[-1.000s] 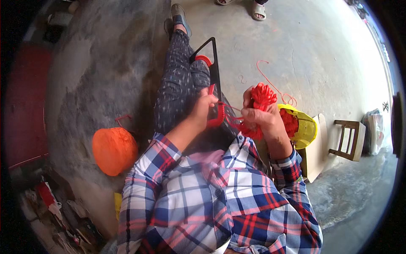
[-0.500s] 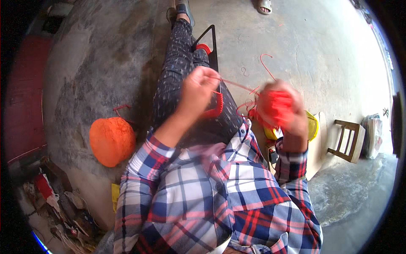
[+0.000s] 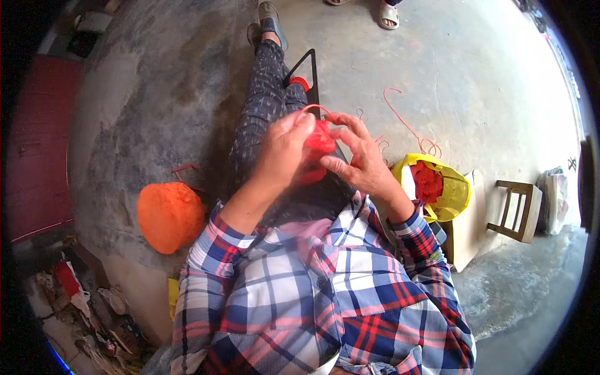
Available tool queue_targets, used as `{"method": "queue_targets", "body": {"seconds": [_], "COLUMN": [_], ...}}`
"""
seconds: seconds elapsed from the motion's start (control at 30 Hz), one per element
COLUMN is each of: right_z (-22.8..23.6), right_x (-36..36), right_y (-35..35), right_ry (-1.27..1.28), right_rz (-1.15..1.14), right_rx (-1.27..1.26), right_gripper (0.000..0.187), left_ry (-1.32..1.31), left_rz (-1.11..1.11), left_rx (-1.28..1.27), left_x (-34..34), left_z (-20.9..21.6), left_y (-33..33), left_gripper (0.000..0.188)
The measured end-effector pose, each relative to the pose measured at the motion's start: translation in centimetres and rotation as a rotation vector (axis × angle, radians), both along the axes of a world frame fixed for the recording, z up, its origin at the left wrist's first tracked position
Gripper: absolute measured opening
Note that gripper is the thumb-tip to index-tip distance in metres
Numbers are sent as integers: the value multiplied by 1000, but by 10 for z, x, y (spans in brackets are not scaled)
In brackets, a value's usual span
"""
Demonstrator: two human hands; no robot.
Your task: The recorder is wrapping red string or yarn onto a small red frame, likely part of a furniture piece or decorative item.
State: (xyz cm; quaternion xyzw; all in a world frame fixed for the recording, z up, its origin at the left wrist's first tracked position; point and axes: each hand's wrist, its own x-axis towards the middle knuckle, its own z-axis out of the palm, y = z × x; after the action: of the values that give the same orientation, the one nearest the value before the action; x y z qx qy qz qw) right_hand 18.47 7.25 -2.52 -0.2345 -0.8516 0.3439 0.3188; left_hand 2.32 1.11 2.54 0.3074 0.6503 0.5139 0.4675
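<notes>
Between my two hands, above my lap, is a bundle of red cord (image 3: 320,137). My left hand (image 3: 282,147) is closed on its left side, and a loop of red cord arches over its top. From the right, my right hand (image 3: 365,159) curls round the bundle, thumb below and fingers above. A black metal frame (image 3: 314,72) lies along my legs, with a red-wrapped part (image 3: 300,82) near its far end. More red by my lap, under the bundle, is blurred and partly hidden by my hands.
To my right stands a yellow bag (image 3: 459,194) holding red cord (image 3: 427,181); a loose red strand (image 3: 403,119) trails on the floor. A small wooden stool (image 3: 515,210) lies farther right. An orange bundle (image 3: 170,217) sits on my left. Another person's sandalled foot (image 3: 389,15) is ahead.
My right hand has come left with the red bundle from beside the yellow bag, so both hands now meet at it. The bag's red contents show more fully.
</notes>
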Motion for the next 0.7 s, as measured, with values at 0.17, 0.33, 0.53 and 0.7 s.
{"method": "queue_targets", "body": {"seconds": [0.17, 0.33, 0.53, 0.7], "right_z": [62, 90, 2, -38], "right_x": [42, 154, 80, -1], "right_y": [11, 59, 34, -13], "right_ry": [619, 1166, 793, 244], "right_rz": [-184, 113, -307, -62], "right_rx": [-940, -784, -1077, -1305], "right_gripper": [38, 21, 12, 28], "left_ry": [-347, -126, 145, -460], "left_rz": [-97, -125, 79, -33], "left_rx": [-78, -13, -26, -52], "left_x": [-14, -10, -10, -3], "left_z": [-37, -81, -99, -85], "left_y": [4, 7, 6, 6], "left_gripper": [21, 15, 33, 39]}}
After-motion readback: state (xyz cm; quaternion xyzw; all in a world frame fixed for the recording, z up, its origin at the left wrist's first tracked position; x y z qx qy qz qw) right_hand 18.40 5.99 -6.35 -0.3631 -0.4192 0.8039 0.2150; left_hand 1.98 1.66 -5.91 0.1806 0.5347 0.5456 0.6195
